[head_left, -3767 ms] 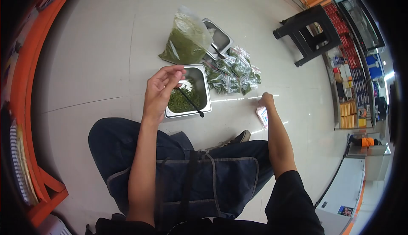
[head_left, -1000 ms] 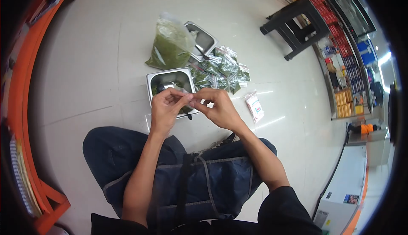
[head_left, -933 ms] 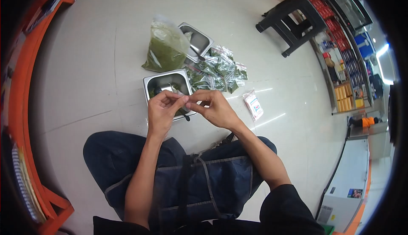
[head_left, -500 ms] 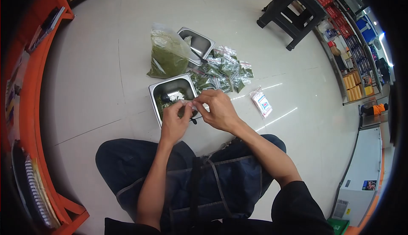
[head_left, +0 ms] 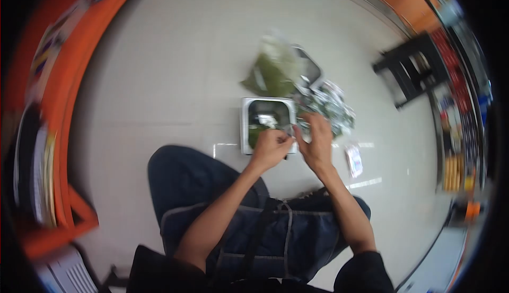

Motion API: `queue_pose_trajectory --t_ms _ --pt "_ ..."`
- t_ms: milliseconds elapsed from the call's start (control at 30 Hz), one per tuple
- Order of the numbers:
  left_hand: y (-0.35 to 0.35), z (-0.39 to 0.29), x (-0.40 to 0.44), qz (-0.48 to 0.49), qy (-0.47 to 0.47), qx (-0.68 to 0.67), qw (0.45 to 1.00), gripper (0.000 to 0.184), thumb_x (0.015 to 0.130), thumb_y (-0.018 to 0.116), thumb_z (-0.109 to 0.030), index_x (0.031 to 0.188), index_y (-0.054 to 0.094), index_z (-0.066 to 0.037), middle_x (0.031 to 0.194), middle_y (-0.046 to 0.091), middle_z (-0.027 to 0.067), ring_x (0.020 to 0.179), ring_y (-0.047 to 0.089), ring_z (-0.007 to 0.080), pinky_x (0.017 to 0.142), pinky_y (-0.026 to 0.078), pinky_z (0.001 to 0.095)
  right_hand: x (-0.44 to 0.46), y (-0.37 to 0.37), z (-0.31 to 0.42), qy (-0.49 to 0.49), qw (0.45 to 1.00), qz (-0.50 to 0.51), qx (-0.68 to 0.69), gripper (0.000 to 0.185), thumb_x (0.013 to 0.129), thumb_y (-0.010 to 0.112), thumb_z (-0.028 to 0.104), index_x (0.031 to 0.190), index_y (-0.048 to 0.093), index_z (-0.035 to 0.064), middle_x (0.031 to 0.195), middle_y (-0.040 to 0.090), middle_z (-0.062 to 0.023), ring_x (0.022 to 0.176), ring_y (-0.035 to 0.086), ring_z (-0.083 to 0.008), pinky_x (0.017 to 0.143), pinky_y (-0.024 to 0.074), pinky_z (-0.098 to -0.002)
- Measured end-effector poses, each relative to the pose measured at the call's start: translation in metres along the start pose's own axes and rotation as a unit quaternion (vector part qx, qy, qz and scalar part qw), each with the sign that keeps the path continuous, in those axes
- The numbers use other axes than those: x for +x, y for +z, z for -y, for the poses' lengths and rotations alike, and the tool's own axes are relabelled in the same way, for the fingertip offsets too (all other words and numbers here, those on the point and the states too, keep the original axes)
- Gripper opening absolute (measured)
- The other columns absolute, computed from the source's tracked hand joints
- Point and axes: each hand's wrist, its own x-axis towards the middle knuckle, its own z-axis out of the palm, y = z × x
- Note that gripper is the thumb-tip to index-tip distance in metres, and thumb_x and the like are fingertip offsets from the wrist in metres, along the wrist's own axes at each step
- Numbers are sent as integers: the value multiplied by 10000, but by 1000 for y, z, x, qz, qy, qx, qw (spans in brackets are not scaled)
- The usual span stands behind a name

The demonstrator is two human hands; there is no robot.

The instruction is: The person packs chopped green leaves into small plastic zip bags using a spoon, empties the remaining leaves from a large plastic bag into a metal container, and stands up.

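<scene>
My left hand (head_left: 272,147) is closed in a pinch over the near right part of a steel pan (head_left: 244,129). A small clear plastic bag (head_left: 290,132), blurred, is in its fingertips. My right hand (head_left: 318,139) is just right of it, fingers stretched and apart, the thumb close to the bag. Green flaky stuff (head_left: 256,132) lies in the pan. Behind the pan stands a large clear bag of green powder or flakes (head_left: 273,73). Small filled zip bags (head_left: 331,105) lie in a heap to the right.
A second steel pan (head_left: 310,70) stands behind the heap. A pack of small empty bags (head_left: 353,160) lies on the floor to the right. A black stool (head_left: 416,62) and stocked shelves are further right; an orange shelf (head_left: 90,76) runs along the left.
The view has turned, so everything on the floor sits further right. My right hand has spread its fingers and come away from the pinch beside my left hand.
</scene>
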Motion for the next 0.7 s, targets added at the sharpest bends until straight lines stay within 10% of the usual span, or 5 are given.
queue_pose_trajectory --t_ms 67,167,333,467,700 --pt "-6 0 6 -36 -38 27 998 321 838 674 -244 698 681 45 583 605 208 519 647 235 523 460 406 5 -5 19 24 996 24 82 127 767 680 -48 878 632 -10 1117 590 -167 1012 610 -344 862 487 -439" --pt "-11 -8 7 -43 -17 -34 998 289 845 660 -194 728 674 70 516 551 146 510 539 97 488 426 347 0 -10 19 -57 993 98 13 194 765 624 -119 931 661 -26 1191 594 -186 1092 606 -369 880 520 -432" --pt "-8 -11 -3 -13 69 36 997 331 827 661 -207 617 615 45 548 572 210 500 608 313 547 474 417 5 -9 9 -14 986 165 33 188 813 582 -100 968 685 -74 1014 684 -177 868 704 -316 810 557 -376" --pt "-10 -21 -7 58 128 68 988 307 814 703 -240 639 622 0 594 619 172 581 650 333 602 504 428 2 -15 -10 205 939 214 174 156 809 631 -46 951 689 -74 929 689 -136 791 699 -197 745 541 -310" --pt "-19 -41 -7 -33 282 279 918 836 584 896 -248 1291 498 -45 1247 556 142 1204 504 357 1010 393 479 6 -18 -12 94 959 179 198 148 770 622 -34 891 708 -39 904 617 -137 803 627 -258 716 496 -344"
